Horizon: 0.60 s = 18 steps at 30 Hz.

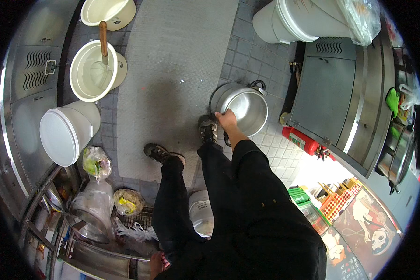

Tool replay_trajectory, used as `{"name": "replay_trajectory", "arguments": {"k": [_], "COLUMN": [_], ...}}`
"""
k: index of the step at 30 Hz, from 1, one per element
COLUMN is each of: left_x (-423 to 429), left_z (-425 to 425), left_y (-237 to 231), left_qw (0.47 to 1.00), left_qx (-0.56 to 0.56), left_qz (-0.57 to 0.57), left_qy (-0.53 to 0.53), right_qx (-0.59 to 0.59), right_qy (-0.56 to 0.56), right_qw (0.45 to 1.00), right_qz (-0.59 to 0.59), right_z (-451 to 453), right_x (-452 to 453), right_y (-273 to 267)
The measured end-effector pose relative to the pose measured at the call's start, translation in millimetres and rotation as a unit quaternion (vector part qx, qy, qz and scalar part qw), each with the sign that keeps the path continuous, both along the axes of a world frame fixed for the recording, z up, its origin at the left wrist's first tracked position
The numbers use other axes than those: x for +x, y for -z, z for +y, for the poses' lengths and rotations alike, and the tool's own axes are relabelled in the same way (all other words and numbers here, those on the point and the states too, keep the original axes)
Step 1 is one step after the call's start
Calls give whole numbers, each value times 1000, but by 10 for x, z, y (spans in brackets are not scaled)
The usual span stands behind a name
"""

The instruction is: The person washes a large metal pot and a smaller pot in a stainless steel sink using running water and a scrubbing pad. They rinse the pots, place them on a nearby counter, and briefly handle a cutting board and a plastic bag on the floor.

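Observation:
On the tiled floor at the right edge of the grey mat stands a steel pot (pixel 253 113) with black side handles. My right hand (pixel 227 119) grips its near left rim, thumb outside. Down at the bottom edge, my left hand (pixel 157 264) is partly cut off and dark; something pink and red shows beside its fingers, and I cannot tell what it is. Left of the mat stand a cream bucket (pixel 78 75) with a wooden-handled strainer or ladle (pixel 104 38) in it, another cream bucket (pixel 126 21), and a lidded white bucket (pixel 59 136).
Steel cabinets (pixel 322 87) line the right side, with a red fire extinguisher (pixel 301 141) beside them. White tubs (pixel 276 21) stand at upper right. Bagged vegetables (pixel 97 163), a bag with yellow contents (pixel 128 202) and a metal rack (pixel 35 229) are at lower left. A white bucket (pixel 200 210) stands behind my legs.

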<state>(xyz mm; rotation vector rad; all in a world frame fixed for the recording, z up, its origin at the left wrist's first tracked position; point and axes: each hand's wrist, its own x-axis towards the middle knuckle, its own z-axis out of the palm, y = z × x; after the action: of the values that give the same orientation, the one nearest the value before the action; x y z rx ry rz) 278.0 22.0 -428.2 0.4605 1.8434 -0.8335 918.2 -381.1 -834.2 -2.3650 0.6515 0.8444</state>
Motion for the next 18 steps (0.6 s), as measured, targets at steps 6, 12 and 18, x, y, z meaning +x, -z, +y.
{"name": "replay_trajectory", "arguments": {"k": [6, 12, 18], "left_x": [203, 630, 981], "left_z": [-50, -494, -1243], "left_y": [-144, -442, -1258], "left_qw": [993, 985, 947], "left_qx": [24, 102, 269], "left_qz": [-8, -106, -174], "left_qy": [-112, -90, 26], "right_qx": [-21, 272, 313], "right_qy": [-64, -161, -469], "right_qw": [998, 948, 823], "right_qz": [-9, -12, 63], "right_z": [-100, 253, 1593], "right_x": [365, 595, 7], "right_y": [-357, -2121, -4217]}}
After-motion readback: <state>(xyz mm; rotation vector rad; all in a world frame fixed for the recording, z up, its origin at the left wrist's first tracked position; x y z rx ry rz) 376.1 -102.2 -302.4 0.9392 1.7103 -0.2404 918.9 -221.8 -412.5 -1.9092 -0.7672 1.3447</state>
